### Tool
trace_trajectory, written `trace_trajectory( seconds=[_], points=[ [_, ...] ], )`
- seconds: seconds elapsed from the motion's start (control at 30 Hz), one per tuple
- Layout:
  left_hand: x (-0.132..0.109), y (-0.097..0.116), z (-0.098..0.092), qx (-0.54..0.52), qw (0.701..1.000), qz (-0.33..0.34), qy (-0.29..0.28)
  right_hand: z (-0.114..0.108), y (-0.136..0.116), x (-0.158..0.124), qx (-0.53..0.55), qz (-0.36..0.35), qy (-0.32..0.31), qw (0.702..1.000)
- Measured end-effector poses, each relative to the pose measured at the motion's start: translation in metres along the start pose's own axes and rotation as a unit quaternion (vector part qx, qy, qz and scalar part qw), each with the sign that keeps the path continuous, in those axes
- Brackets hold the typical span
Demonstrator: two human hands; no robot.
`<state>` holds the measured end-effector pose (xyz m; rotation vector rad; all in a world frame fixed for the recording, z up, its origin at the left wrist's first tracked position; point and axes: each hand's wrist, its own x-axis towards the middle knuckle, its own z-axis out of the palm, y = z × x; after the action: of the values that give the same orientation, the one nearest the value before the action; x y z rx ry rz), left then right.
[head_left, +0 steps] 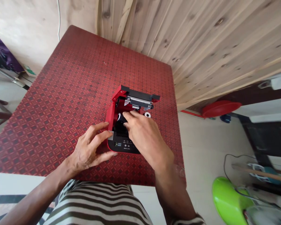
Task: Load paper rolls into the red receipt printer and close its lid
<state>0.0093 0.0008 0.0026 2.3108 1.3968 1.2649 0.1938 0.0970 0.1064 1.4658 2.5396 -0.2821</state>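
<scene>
A small red and black printer-like machine (110, 115) sits on the patterned red table with its lid (140, 95) raised. My left hand (90, 147) has its fingers spread against the machine's left side and front corner, the thumb along its front edge. My right hand (145, 134) reaches into the open compartment. Its thumb and fingers close on a black roll (122, 118) with a white ring at its left end; the roll's right part is hidden by the hand. Beside my right knuckles shows a white ring (147, 115) with a dark hole. Printed symbols and a small display (118, 144) mark the front panel.
The red table (84, 72) stretches out beyond and left of the machine, against a wooden plank wall (178, 34). On the floor to the right are a green plastic object (227, 200), a red basin (221, 108) and a dark cord (224, 162).
</scene>
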Motion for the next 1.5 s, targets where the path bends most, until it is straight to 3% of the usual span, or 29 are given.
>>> trace_trajectory(
  seconds=[0.43, 0.83, 1.03, 1.17, 1.27, 1.5],
  points=[
    [0.0, 0.001, -0.001, 0.005, 1.0, -0.001, -0.007, 0.0, 0.003, 0.018, -0.032, 0.008, -0.063, 0.997],
    [-0.001, -0.002, 0.002, 0.001, 1.0, 0.008, 0.01, 0.001, 0.007, 0.013, 0.007, 0.003, -0.049, 0.999],
    [-0.001, -0.002, 0.0, -0.027, 1.0, 0.001, 0.012, 0.002, 0.019, -0.007, 0.166, -0.084, 0.058, 0.981],
    [0.003, 0.001, -0.007, -0.068, 0.997, -0.04, 0.0, 0.006, 0.024, -0.023, 0.26, -0.132, 0.077, 0.954],
    [0.007, 0.002, -0.014, -0.084, 0.995, -0.056, -0.012, 0.013, 0.026, -0.027, 0.279, -0.151, 0.105, 0.942],
    [0.027, -0.005, -0.029, -0.135, 0.984, -0.113, -0.013, 0.026, 0.028, -0.038, 0.241, -0.181, 0.238, 0.923]
  ],
)
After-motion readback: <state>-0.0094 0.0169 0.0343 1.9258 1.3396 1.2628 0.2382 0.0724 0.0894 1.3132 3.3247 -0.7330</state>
